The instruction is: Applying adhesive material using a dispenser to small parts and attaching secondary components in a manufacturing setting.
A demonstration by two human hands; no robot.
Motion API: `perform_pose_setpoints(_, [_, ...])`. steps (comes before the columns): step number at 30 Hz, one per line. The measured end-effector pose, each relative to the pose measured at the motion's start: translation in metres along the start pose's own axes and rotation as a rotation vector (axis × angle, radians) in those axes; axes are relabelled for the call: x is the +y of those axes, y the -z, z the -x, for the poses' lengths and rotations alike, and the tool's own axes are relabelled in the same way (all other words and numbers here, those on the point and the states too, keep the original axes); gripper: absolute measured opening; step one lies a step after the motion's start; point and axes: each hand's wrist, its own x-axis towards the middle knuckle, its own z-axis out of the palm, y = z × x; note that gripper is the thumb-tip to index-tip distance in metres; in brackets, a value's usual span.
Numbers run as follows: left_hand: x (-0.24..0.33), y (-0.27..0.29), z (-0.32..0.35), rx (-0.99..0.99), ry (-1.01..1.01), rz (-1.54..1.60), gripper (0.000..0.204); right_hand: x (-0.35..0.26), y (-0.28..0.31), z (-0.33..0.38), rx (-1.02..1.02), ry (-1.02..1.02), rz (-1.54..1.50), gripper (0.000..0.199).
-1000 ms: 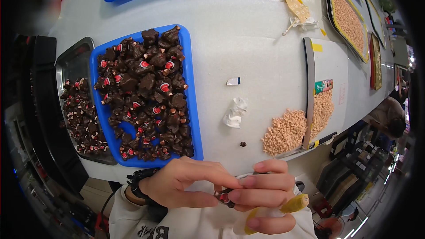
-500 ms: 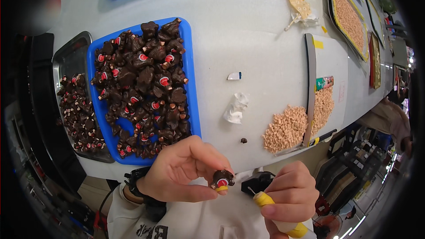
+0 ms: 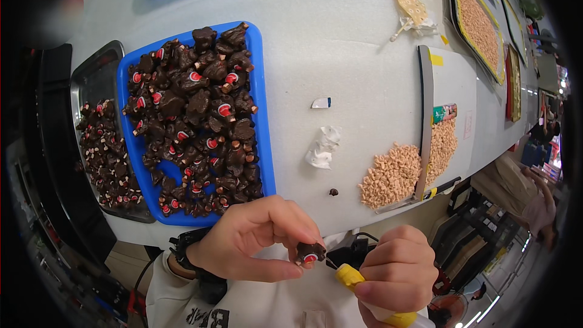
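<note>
Nearest the body, the left hand pinches a small dark brown piece with a red-and-white spot between thumb and fingertips, just below the edge of the surface. The right hand is clenched around a yellow-tipped tool. Half a second ago tool and piece were apart; now the thin tip sits at the piece's right side, so the working of this piece looks under way. Beyond the hands, a blue tray holds a heap of similar dark pieces, with a metal tray of smaller ones on its left. Further right lie a crumpled white scrap and a pile of tan pellets.
</note>
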Motion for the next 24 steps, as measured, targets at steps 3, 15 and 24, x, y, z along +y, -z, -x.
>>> perform_pose_setpoints(3, [0.0,-0.001,0.0,-0.003,0.003,-0.002,0.042,0.005,-0.002,-0.003,0.01,0.0,0.003,0.025])
perform_pose_setpoints(15, [0.002,-0.001,0.001,0.044,0.018,-0.001,0.041,0.0,0.003,0.002,-0.017,0.049,0.039,0.027])
perform_pose_setpoints(24, [0.0,-0.001,0.001,0.047,0.013,0.008,0.042,0.007,-0.002,0.001,-0.018,0.079,0.001,0.023])
